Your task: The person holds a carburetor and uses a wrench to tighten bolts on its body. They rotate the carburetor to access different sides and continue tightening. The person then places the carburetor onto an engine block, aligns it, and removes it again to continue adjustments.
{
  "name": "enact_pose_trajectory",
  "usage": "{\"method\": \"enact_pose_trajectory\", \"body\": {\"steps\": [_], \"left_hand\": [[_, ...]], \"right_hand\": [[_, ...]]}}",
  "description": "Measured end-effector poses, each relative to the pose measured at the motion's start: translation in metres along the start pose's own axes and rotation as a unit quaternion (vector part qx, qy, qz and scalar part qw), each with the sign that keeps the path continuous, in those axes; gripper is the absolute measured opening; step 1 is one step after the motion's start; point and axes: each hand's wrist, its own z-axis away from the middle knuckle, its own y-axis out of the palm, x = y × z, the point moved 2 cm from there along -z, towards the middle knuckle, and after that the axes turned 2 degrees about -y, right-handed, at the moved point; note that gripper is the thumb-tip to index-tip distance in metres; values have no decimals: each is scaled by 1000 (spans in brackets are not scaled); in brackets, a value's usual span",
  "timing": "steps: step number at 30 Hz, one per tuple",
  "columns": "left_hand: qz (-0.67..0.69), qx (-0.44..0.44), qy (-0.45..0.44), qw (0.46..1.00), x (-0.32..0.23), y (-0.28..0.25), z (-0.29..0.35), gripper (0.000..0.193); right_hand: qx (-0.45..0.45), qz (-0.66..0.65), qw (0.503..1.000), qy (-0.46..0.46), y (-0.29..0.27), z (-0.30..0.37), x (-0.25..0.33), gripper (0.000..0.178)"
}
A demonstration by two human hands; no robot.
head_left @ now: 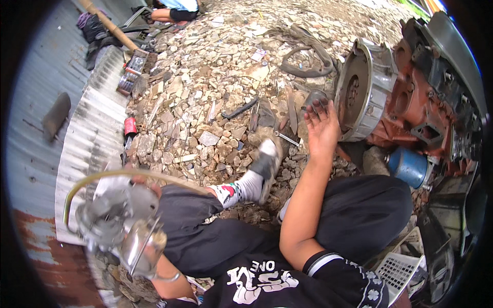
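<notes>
My left hand (155,190) grips a grey cast-metal engine part (105,210) with a clear bowl, a wire bail and a yellowish hose (149,175) arching over it. The part is blurred by motion and hides most of that hand. My right hand (322,126) is raised with its palm up, blackened fingers apart and nothing in it. Just beyond it stands a reddish engine block (411,100) with a round silver housing (381,66) on its near end. A combination wrench (286,138) lies on the stones left of my right hand.
A blue canister filter (408,167) sits below the engine, near my right knee. A white plastic basket (398,272) is at lower right. Black tubing (323,64) and a dark bar (240,108) lie on gravel. Corrugated sheets (90,138) line the left; another person (177,11) sits far off.
</notes>
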Motion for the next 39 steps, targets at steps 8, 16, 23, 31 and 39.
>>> {"method": "enact_pose_trajectory", "body": {"steps": [8,16,23,31,39], "left_hand": [[24,-84,7,996,-28,-66,19,76],[66,-119,-65,989,-25,-121,-20,76],[75,-93,-146,982,-5,-143,-101,75],[79,-78,-198,974,5,-158,-154,75],[55,-148,-170,973,-44,-174,-115,74]], "right_hand": [[125,80,973,-177,124,15,38,28],[503,633,522,-271,291,-1,-24,48],[544,828,97,92,138,-40,-69,64],[410,875,173,190,-56,-90,-63,50],[331,915,166,159,-80,-114,-96,27]]}}
